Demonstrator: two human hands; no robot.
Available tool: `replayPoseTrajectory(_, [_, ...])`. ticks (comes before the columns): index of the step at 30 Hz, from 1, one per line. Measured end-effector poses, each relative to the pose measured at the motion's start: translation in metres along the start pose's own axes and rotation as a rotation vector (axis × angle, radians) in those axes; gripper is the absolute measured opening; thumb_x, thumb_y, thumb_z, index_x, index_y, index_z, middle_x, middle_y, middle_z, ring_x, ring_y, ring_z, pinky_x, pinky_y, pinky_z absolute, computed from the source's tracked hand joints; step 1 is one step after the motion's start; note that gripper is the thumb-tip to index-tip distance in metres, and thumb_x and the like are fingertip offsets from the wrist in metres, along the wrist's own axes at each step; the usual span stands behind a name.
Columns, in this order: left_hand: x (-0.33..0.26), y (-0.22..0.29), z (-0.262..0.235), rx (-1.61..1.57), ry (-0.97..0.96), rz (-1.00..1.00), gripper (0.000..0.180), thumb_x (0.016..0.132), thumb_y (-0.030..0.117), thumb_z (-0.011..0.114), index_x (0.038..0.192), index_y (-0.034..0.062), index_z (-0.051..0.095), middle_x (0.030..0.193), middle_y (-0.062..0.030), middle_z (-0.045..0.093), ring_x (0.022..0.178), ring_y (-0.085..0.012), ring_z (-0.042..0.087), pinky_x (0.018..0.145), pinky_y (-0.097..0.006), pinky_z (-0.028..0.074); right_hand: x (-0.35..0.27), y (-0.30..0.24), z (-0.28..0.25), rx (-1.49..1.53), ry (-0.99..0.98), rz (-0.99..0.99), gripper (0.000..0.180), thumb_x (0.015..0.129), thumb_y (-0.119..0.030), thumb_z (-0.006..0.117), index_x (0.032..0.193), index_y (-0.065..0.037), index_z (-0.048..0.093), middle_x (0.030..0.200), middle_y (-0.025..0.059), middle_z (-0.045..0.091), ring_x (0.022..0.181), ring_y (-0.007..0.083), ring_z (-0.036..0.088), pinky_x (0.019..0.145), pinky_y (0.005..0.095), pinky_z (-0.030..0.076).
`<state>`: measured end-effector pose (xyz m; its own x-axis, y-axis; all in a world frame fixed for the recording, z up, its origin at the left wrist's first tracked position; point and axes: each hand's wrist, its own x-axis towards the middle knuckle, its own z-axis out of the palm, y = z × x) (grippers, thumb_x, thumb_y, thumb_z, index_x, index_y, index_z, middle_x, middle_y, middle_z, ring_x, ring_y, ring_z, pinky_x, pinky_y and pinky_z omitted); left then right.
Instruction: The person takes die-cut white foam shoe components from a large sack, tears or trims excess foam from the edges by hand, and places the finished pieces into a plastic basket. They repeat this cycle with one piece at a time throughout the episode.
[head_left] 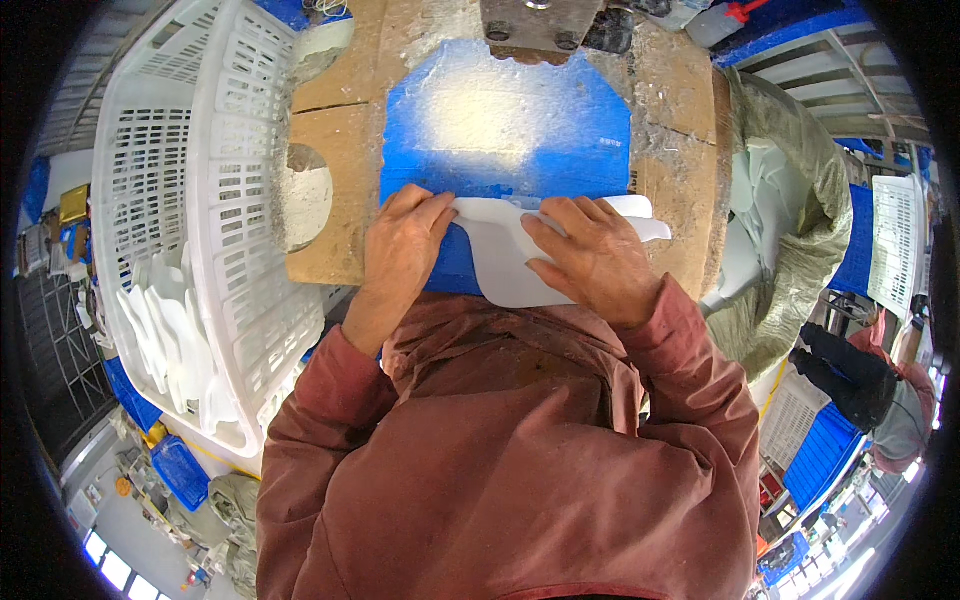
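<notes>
Both hands are pressing flat on a white plastic piece (505, 262) in the middle of the frame. The left hand (400, 250) is laying its fingers close together over the piece's left edge. The right hand (597, 258) is resting with slightly spread fingers on its upper right part. The piece is lying on a blue pad (505, 130) on a worn cardboard-covered table (335, 160). At the left, a white plastic crate (190, 150) is holding similar white pieces (170, 340). At the right, a grey sack (790, 200) is standing open.
</notes>
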<state>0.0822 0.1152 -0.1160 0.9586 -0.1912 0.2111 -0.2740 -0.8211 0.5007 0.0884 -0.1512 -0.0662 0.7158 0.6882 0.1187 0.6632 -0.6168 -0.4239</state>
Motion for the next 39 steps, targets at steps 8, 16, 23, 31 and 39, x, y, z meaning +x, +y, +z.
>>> replayPoseTrajectory(8, [-0.002,0.0,0.0,-0.051,-0.025,-0.01,0.017,0.09,0.013,0.077,0.103,0.003,0.078,0.092,-0.0117,0.069,0.083,-0.0309,0.068,0.073,-0.041,0.056,0.002,-0.001,0.002,-0.021,-0.075,0.045,0.05,0.082,-0.018,0.078,0.129,-0.008,0.066,0.113,0.0114,0.057,0.1,0.0291,0.062,0.087,0.042,0.053])
replayPoseTrajectory(16, [0.001,-0.007,0.011,-0.099,0.008,-0.08,0.011,0.088,0.014,0.078,0.094,0.0054,0.077,0.089,-0.0104,0.069,0.081,-0.0321,0.068,0.073,-0.042,0.056,0.013,0.001,0.012,-0.104,-0.061,0.061,0.026,0.084,-0.016,0.068,0.108,-0.006,0.073,0.099,0.0111,0.06,0.091,0.0277,0.064,0.077,0.0414,0.053])
replayPoseTrajectory(23, [0.014,0.003,-0.005,-0.043,-0.066,-0.14,0.015,0.09,0.013,0.077,0.103,0.0074,0.074,0.097,-0.0115,0.07,0.083,-0.0311,0.069,0.073,-0.04,0.056,0.017,0.006,0.021,-0.18,-0.119,0.009,0.018,0.085,-0.013,0.065,0.098,-0.005,0.074,0.099,0.0111,0.062,0.093,0.0266,0.066,0.077,0.0395,0.054])
replayPoseTrajectory(31, [0.029,0.049,0.013,-0.028,-0.279,0.057,0.021,0.091,0.008,0.074,0.112,0.0067,0.073,0.1,-0.0138,0.071,0.088,-0.0328,0.071,0.076,-0.042,0.057,0.017,0.008,0.016,-0.189,-0.127,0.026,0.016,0.085,-0.015,0.068,0.097,-0.007,0.075,0.103,0.0121,0.063,0.099,0.0303,0.067,0.081,0.0419,0.054])
replayPoseTrajectory(39, [0.019,0.044,0.021,-0.214,-0.199,0.006,0.02,0.089,0.012,0.077,0.108,0.0076,0.077,0.096,-0.0114,0.069,0.083,-0.0317,0.07,0.071,-0.041,0.057,-0.057,0.036,-0.023,0.308,0.158,0.418,0.021,0.09,-0.011,0.075,0.11,-0.004,0.074,0.102,0.0124,0.067,0.088,0.0265,0.068,0.075,0.0361,0.056])
